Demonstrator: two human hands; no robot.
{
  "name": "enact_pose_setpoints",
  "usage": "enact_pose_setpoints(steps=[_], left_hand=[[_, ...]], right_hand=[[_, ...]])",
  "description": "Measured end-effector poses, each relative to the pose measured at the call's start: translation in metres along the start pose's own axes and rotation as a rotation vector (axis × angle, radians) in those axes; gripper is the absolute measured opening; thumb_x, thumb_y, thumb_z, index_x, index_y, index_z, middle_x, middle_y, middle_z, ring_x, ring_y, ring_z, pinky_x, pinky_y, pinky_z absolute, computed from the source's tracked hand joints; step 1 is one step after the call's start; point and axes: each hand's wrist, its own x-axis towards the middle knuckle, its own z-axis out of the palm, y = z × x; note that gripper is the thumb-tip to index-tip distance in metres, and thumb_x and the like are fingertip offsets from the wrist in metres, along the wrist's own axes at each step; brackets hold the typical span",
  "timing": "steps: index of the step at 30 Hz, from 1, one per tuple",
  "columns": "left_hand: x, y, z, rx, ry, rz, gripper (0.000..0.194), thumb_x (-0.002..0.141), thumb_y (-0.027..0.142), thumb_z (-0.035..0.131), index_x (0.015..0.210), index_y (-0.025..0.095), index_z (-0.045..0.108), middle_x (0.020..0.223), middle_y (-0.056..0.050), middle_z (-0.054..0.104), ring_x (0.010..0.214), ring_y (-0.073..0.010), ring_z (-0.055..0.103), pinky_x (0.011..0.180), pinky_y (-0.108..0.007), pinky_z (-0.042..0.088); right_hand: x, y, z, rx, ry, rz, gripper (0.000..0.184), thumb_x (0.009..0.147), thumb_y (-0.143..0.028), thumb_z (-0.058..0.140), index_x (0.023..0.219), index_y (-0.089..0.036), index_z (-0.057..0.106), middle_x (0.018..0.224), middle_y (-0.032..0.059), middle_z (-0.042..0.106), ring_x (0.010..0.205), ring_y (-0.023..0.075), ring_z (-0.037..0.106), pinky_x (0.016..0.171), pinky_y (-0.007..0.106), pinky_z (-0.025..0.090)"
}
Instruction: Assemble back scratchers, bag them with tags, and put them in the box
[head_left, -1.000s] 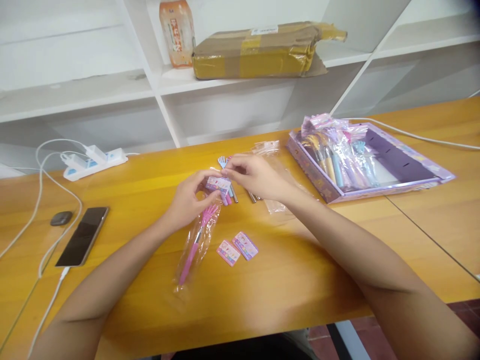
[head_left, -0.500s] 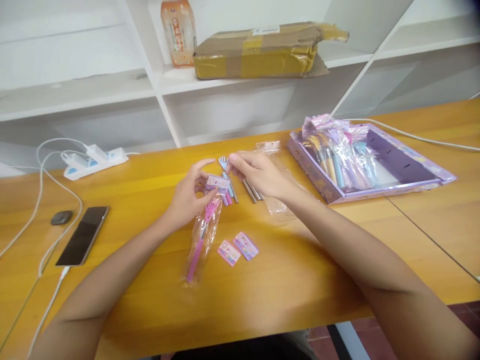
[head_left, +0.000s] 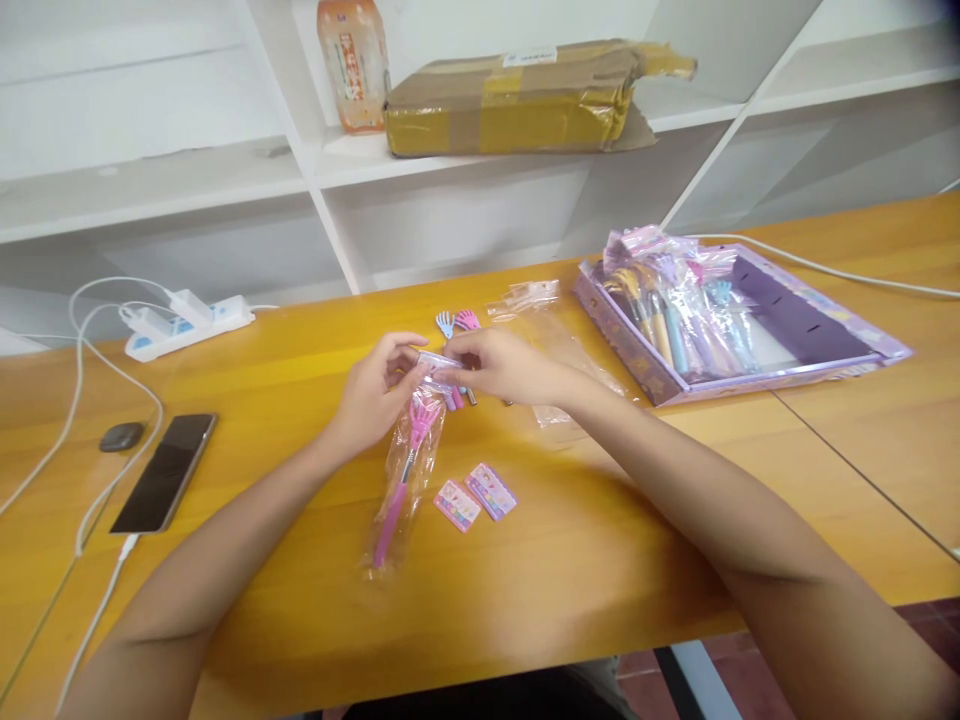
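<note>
A clear plastic bag [head_left: 420,470] with a pink hand-shaped back scratcher [head_left: 392,515] inside hangs down toward me over the table. My left hand [head_left: 375,392] pinches the bag's top by its printed card. My right hand [head_left: 499,365] is closed on the same card's right side. Behind my hands lie loose back scratchers, one with a blue head [head_left: 445,323] and one with a pink head [head_left: 468,320]; their handles are partly hidden. Two small printed cards [head_left: 490,492] lie flat nearer to me.
Flattened clear bags [head_left: 555,350] lie right of my hands. A purple display box [head_left: 814,320] holds several bagged back scratchers. At left are a phone [head_left: 165,473], a small black object [head_left: 122,437] and a power strip [head_left: 191,326] with white cables. A taped carton [head_left: 510,105] sits on the shelf.
My right hand moved away from the bag's top, then came back and closed on the card. The bagged back scratcher swung slightly right. My left hand kept its hold.
</note>
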Motion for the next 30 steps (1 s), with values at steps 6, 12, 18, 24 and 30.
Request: enact_pose_setpoints(steps=[6,12,18,24,30], left_hand=[[0.003,-0.002,-0.003,0.0,0.03,0.014,0.029,0.1,0.032,0.072,0.126,0.023,0.063,0.099,-0.003,0.071,0.096,-0.0191,0.07,0.087,-0.033,0.056],[0.005,-0.002,-0.013,0.068,-0.252,-0.199,0.059,0.083,0.036,0.092,0.132,0.024,0.059,0.109,-0.006,0.078,0.093,-0.0226,0.075,0.079,-0.034,0.059],[0.015,-0.007,-0.017,-0.149,0.021,-0.229,0.053,0.072,0.036,0.099,0.11,0.018,0.066,0.09,-0.003,0.076,0.073,-0.0175,0.072,0.065,-0.028,0.057],[0.023,-0.005,-0.021,-0.403,0.406,-0.036,0.041,0.079,0.039,0.096,0.097,0.019,0.066,0.088,0.0,0.072,0.075,-0.0123,0.069,0.074,-0.024,0.058],[0.027,-0.023,-0.026,-0.508,0.304,-0.027,0.042,0.099,0.06,0.069,0.121,0.024,0.062,0.112,-0.008,0.076,0.092,-0.0219,0.078,0.091,-0.041,0.063]], right_hand=[[-0.003,-0.001,-0.007,-0.037,-0.041,0.049,0.024,0.102,-0.033,0.062,0.083,-0.019,0.062,0.068,-0.0027,0.064,0.055,0.0093,0.051,0.056,0.026,0.034],[-0.003,0.002,-0.013,-0.046,-0.039,0.079,0.022,0.101,-0.032,0.062,0.083,-0.02,0.059,0.068,-0.0031,0.06,0.058,0.0101,0.05,0.057,0.026,0.035],[0.002,-0.002,0.004,0.185,-0.072,0.251,0.037,0.103,-0.055,0.063,0.091,-0.02,0.062,0.077,0.0012,0.067,0.062,0.0135,0.057,0.059,0.027,0.041],[0.002,-0.021,0.025,0.107,-0.255,0.224,0.028,0.088,-0.042,0.082,0.093,-0.019,0.068,0.084,0.001,0.072,0.076,0.0175,0.063,0.068,0.028,0.044],[-0.019,-0.009,-0.052,-0.306,0.385,0.279,0.048,0.099,-0.028,0.072,0.145,-0.021,0.063,0.109,0.0086,0.08,0.091,0.023,0.072,0.084,0.035,0.052]])
